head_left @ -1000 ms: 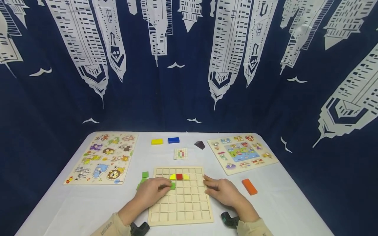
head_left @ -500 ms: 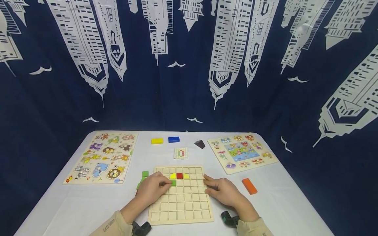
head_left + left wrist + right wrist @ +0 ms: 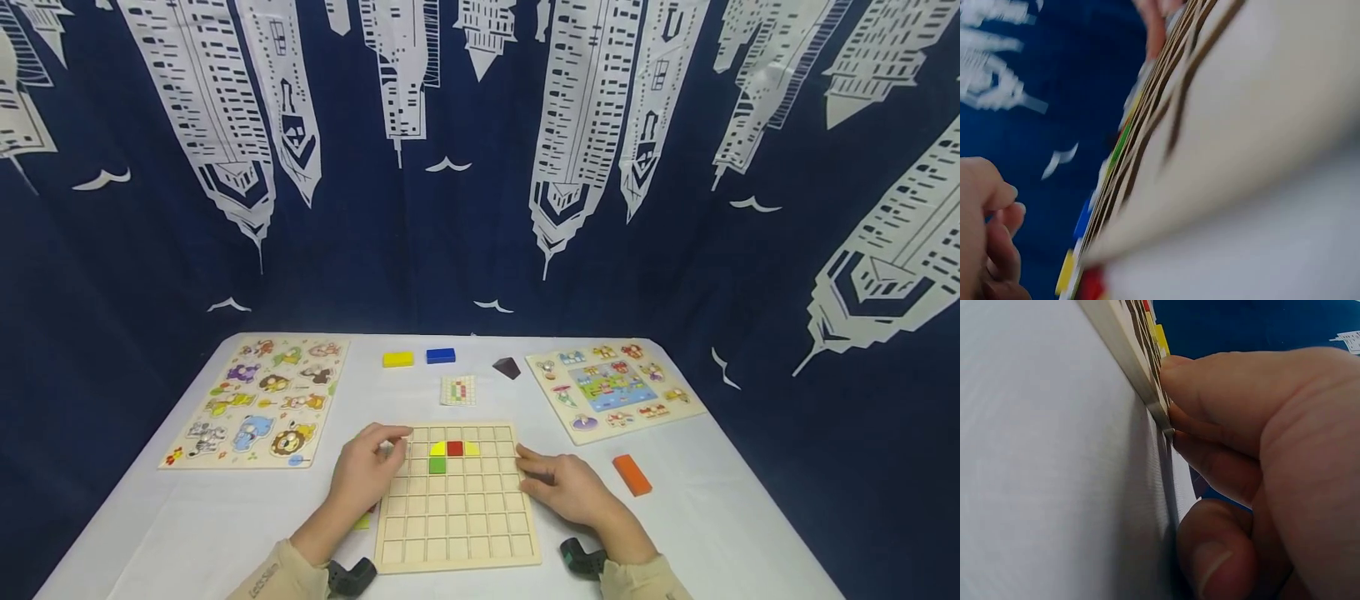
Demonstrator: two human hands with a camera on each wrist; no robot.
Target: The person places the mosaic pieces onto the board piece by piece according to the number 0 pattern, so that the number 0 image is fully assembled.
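A wooden grid board (image 3: pixel 459 527) lies on the table in front of me. Near its far side sit a red square tile (image 3: pixel 454 448) flanked by two yellow tiles (image 3: pixel 438 449), with a green square tile (image 3: pixel 437 466) just below the left one. My left hand (image 3: pixel 366 468) hovers at the board's upper left, fingers loosely bent and holding nothing; in the left wrist view its fingertips (image 3: pixel 1013 203) show bare. Along the right edge, my right hand (image 3: pixel 562 485) holds the board with thumb and fingertips, as the right wrist view also shows.
A yellow-green piece (image 3: pixel 362 522) peeks out under my left wrist. A pattern card (image 3: pixel 458 391), yellow block (image 3: pixel 398 359), blue block (image 3: pixel 441 356) and dark prism (image 3: pixel 507 367) lie beyond. An animal puzzle (image 3: pixel 281 379) stands left; a picture puzzle (image 3: pixel 581 425) and orange block (image 3: pixel 632 474) right.
My left hand has let go of the green tile, which now lies on the grid, and has moved left and away, over the loose green pieces. The right hand has stayed put.
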